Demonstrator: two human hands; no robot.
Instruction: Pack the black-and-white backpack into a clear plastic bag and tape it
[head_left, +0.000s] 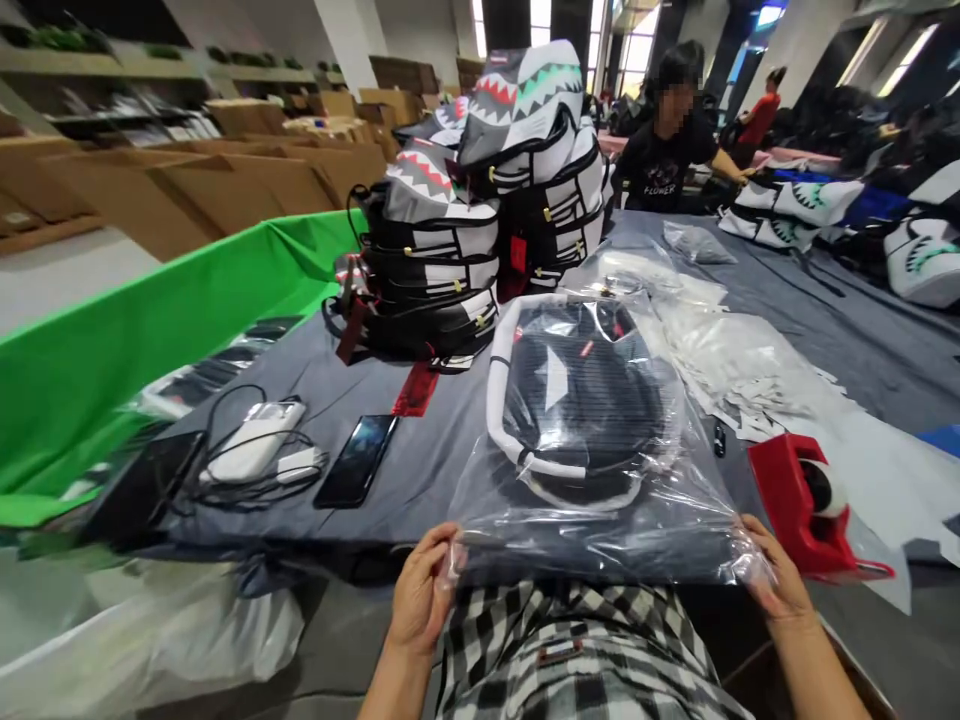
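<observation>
A black backpack with white trim (585, 390) lies inside a clear plastic bag (675, 510) on the table in front of me. The bag's near edge is stretched flat between my two hands. My left hand (426, 580) pinches its left corner, and my right hand (776, 575) pinches the right corner. Both hands are at the table's near edge, just above my checked clothing. The backpack sits farther back, apart from my fingers.
Stacked shark-mouth backpacks (435, 270) stand behind. To the left lie a phone (357, 460), a white power bank (251, 440) with cables, and a red tag (415, 388). A red tape dispenser (799, 510) and plastic bags (757, 350) are on the right. A co-worker (664, 140) stands across the table.
</observation>
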